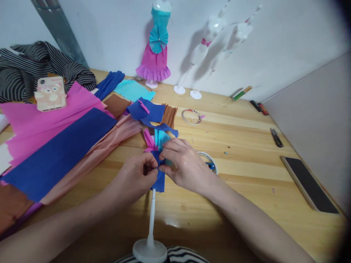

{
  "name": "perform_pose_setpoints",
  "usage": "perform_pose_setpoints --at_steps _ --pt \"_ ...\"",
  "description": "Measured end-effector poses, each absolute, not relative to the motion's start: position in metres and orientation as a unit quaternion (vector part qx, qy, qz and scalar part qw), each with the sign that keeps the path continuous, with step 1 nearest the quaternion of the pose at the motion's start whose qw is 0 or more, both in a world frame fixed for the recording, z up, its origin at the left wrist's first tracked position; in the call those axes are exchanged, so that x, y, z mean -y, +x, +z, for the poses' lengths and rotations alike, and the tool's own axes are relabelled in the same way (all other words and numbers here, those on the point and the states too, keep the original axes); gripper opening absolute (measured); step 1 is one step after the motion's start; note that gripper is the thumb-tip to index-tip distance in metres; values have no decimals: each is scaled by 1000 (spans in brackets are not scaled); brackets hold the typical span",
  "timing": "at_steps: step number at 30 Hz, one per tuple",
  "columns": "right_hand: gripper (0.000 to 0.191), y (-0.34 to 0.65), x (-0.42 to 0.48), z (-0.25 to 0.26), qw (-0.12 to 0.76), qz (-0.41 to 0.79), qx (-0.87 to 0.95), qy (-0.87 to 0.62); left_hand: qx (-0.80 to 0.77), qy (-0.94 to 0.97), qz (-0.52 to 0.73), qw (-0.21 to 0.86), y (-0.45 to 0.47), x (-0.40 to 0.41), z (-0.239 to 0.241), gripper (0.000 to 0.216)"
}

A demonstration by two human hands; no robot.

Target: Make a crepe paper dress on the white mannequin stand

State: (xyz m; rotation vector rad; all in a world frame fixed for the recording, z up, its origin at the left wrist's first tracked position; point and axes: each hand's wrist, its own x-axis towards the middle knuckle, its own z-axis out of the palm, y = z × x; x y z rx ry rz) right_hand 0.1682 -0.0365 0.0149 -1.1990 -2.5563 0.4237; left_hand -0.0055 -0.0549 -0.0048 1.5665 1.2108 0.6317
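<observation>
Both hands meet at a small mannequin on a white stand (pixel 151 219), which lies tilted with its round base toward me. Dark blue crepe paper (pixel 160 182) wraps its lower part, with pink (pixel 149 140) and turquoise crepe paper (pixel 161 138) on the part farther away. My left hand (pixel 142 168) pinches the blue paper between thumb and forefinger from the left. From the right, my right hand (pixel 181 162) is closed on the same paper, thumb and fingertips close to the left ones. The mannequin's body is mostly hidden by paper and hands.
Crepe paper sheets (pixel 63 153) cover the table's left, with a cased phone (pixel 51 93) on top. A dressed mannequin (pixel 157 47) and two white ones (pixel 201 51) stand at the wall. Tape roll (pixel 210 160), wire ring (pixel 191 117), cutter (pixel 276 137) and another phone (pixel 309 184) lie rightward.
</observation>
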Motion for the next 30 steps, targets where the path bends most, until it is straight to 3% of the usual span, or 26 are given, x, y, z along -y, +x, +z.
perform_pose_setpoints --at_steps 7,12,21,30 --pt "4 171 35 18 134 172 885 -410 -501 721 234 418 -5 60 -8 10" --pt "14 173 34 21 131 192 891 -391 -482 762 241 360 -4 64 -6 11" --pt "7 176 36 22 154 199 877 -410 -503 633 256 530 -10 53 -4 7" --pt "9 162 42 20 102 135 875 -454 -513 661 249 488 -8 57 1 8"
